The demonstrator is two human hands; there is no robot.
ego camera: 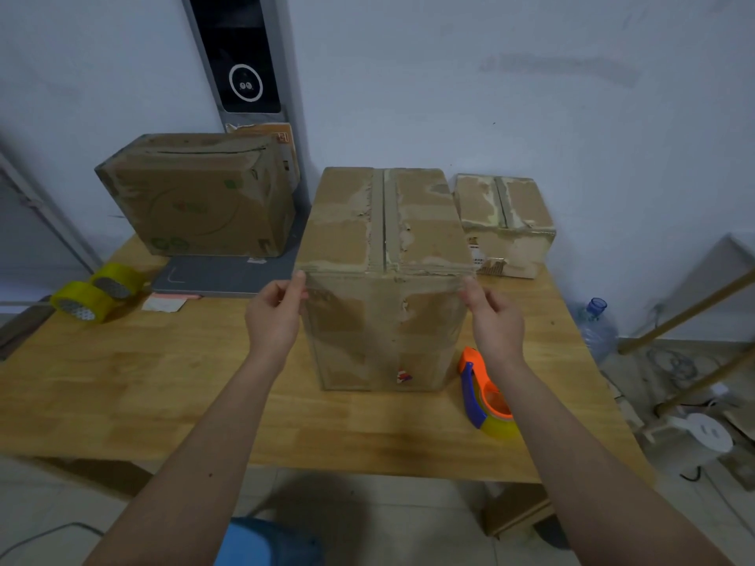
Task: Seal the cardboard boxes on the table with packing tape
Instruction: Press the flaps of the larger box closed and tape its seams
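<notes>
Head view. A tall cardboard box (386,275) stands upright near the middle of a wooden table (163,386), its top flaps closed along a centre seam that runs away from the camera. The left hand (275,316) and the right hand (496,316) are raised to the two near upper corners of this box. Each hand's fingers are pinched together at the corner, and a faint glossy band seems to span the front face between them; this may be a strip of clear tape being pressed along the near top edge, though the pictures are too dim to be sure. Whether the hands grip tape or merely the box edge cannot be told.

A tape dispenser (484,396), orange and blue with a yellowish roll, lies on the table just beside the box's lower right side, under the right forearm and held by neither hand. Two spare rolls of yellow packing tape (96,294) lie well apart at the table's left edge. A second cardboard box (200,198) sits at the back left, and a smaller box (504,224) at the back right, just beside the tall one. A water bottle (596,324) stands on the floor beyond the table's right edge.

Judged step: smoothing or positioning a band across the tall box's front upper edge. The next move probably calls for pressing the ends down around the corners, then taking up the dispenser for another box.
</notes>
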